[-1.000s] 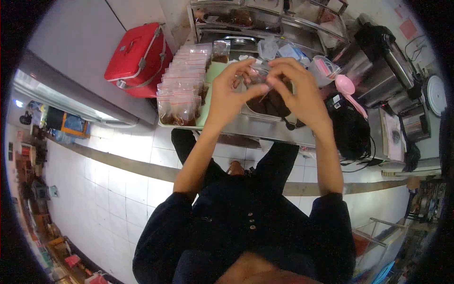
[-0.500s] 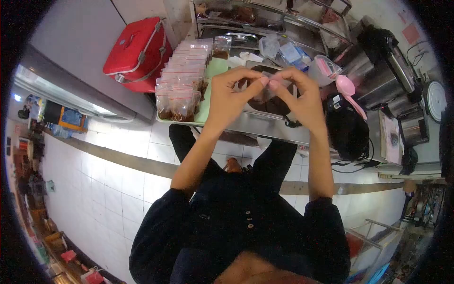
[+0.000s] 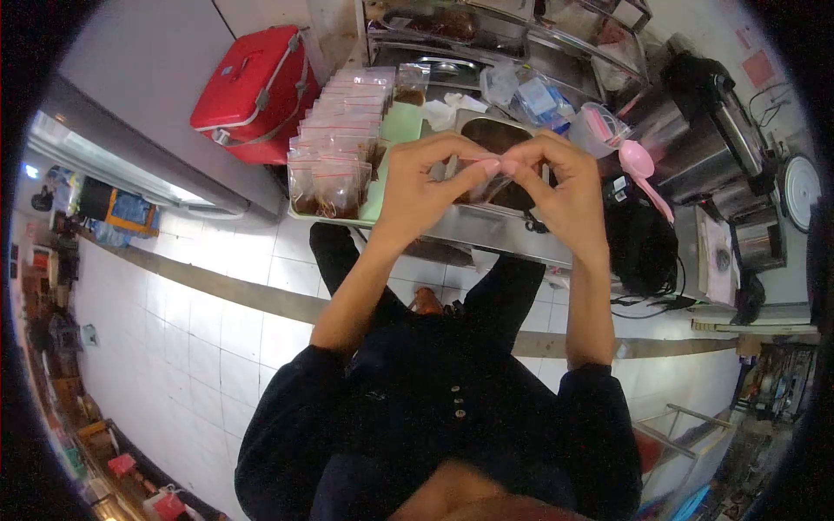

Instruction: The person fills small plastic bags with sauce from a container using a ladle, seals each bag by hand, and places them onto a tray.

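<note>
My left hand (image 3: 423, 182) and my right hand (image 3: 560, 187) meet fingertip to fingertip, each pinching the top edge of a clear zip bag (image 3: 486, 187). The bag hangs below the fingers and is partly hidden by them; what it holds, if anything, I cannot make out. Behind it sits a metal pan (image 3: 467, 116) with dark content. To the left, a light green tray (image 3: 401, 127) carries rows of zip bags (image 3: 334, 187) with red seal lines and brown filling.
A red cooler box (image 3: 250, 91) stands left of the tray. On the right are a pink ladle (image 3: 637, 161), a clear plastic tub (image 3: 592, 130) and a black bag (image 3: 638, 234). Metal shelving (image 3: 512, 39) rises at the back. A blue-and-white packet (image 3: 540, 100) lies beyond the pan.
Both hands have come slightly lower and closer to my body, with the bag still between them. The fingertips are pressed along its top edge.
</note>
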